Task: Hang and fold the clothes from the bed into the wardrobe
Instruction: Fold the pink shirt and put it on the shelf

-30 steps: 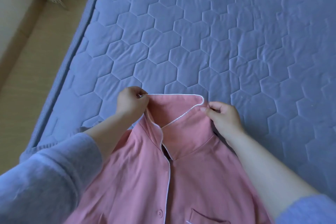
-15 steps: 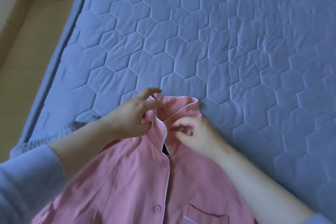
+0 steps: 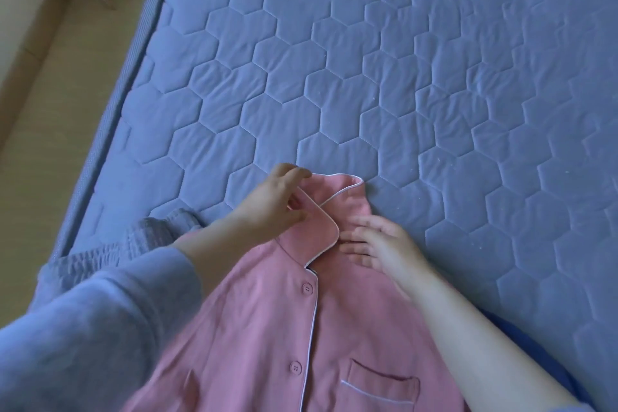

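The left hand (image 3: 272, 207) is curled on the collar (image 3: 317, 224) of the pink shirt (image 3: 261, 328), with the flap pinched between thumb and fingers. The right hand (image 3: 378, 244) is laid flat on the shirt beside it, fingers straight, with nothing held. The shirt is spread out buttoned on the bed (image 3: 368, 77), its chest pocket (image 3: 381, 388) lying flat. Open quilt is seen beyond the collar and to the right. The bed's edge (image 3: 128, 77) and the floor (image 3: 67, 117) are seen to the left.

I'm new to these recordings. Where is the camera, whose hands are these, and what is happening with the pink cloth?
There is no machine here. A person works with bare hands, and the single camera sits on their head looking down, so both arms enter from the bottom of the picture. A pink buttoned shirt lies front-up on a blue quilted bed. The left hand pinches the collar. The right hand rests on the shirt beside the collar with its fingers straight, holding nothing.
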The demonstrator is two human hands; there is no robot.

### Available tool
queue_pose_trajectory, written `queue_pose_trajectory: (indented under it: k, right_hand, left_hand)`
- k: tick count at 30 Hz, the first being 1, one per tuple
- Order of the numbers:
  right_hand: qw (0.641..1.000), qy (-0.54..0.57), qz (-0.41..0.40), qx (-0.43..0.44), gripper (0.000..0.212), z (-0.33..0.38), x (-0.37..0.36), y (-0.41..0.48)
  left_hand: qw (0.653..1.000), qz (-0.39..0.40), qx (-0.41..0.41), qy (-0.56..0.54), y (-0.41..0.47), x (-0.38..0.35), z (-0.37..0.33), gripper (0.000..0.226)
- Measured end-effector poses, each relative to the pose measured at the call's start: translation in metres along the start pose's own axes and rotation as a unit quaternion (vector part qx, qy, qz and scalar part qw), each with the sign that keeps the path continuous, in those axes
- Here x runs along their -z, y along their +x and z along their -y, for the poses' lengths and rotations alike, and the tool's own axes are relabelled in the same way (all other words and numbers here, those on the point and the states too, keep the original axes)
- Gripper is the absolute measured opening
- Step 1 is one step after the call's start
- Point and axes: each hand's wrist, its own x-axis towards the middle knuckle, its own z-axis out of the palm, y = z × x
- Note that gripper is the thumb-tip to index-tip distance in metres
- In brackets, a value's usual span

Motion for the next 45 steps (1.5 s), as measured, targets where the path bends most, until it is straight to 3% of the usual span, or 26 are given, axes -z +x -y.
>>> queue_pose_trajectory:
  k: [2, 5, 7, 10, 15, 18, 23, 26, 31, 35, 38, 40, 42, 45]
  right_hand:
    - [0.998, -0.056, -0.033, 0.019, 0.028, -0.006, 0.005, -0.005]
    - [0.984, -0.127, -0.106, 0.073, 0.027, -0.012, 0.007, -0.011]
    - [0.971, -0.170, -0.123, 0.111, 0.027, -0.014, 0.004, -0.019]
    - [0.967, -0.185, -0.098, 0.143, 0.026, -0.012, -0.015, -0.039]
    - [0.961, -0.225, -0.041, 0.153, 0.024, -0.010, -0.060, -0.068]
    - [0.948, -0.273, -0.005, 0.164, 0.026, -0.008, -0.092, -0.083]
    - [0.902, -0.367, 0.048, 0.223, 0.022, -0.006, -0.151, -0.094]
    - [0.855, -0.424, 0.085, 0.286, 0.025, -0.003, -0.187, -0.092]
    - [0.727, -0.569, 0.095, 0.372, 0.035, 0.003, -0.239, -0.085]
    - [0.617, -0.718, 0.025, 0.321, 0.040, 0.006, -0.248, -0.078]
    - [0.568, -0.770, 0.022, 0.290, 0.042, 0.005, -0.234, -0.079]
    - [0.540, -0.793, 0.044, 0.279, 0.036, 0.001, -0.219, -0.081]
    - [0.518, -0.807, 0.061, 0.276, 0.026, -0.004, -0.201, -0.082]
    - [0.500, -0.826, 0.056, 0.253, 0.019, -0.016, -0.173, -0.084]
  left_hand:
    - [0.998, -0.043, 0.016, -0.036, -0.008, -0.006, 0.004, 0.057]
    - [0.984, -0.163, 0.032, -0.063, -0.032, -0.001, 0.015, 0.043]
    - [0.978, -0.196, 0.060, -0.021, -0.053, 0.008, 0.025, 0.029]
    - [0.972, -0.208, 0.103, 0.026, -0.095, 0.026, 0.040, 0.018]
    - [0.949, -0.257, 0.183, 0.002, -0.160, 0.055, 0.058, 0.015]
    - [0.940, -0.256, 0.226, -0.015, -0.199, 0.062, 0.074, 0.011]
    - [0.933, -0.144, 0.323, -0.061, -0.264, 0.049, 0.108, 0.005]
    - [0.928, -0.129, 0.318, -0.147, -0.288, 0.040, 0.121, 0.007]
    - [0.923, -0.115, 0.304, -0.204, -0.306, 0.038, 0.127, 0.017]
    - [0.937, -0.131, 0.254, -0.202, -0.315, 0.037, 0.119, 0.016]
    - [0.926, -0.099, 0.224, -0.288, -0.321, 0.028, 0.104, 0.014]
    - [0.906, -0.051, 0.243, -0.342, -0.322, 0.020, 0.098, 0.025]
    - [0.930, -0.015, 0.267, -0.254, -0.322, 0.011, 0.100, 0.025]
    - [0.955, -0.046, 0.284, -0.069, -0.324, 0.002, 0.108, 0.019]
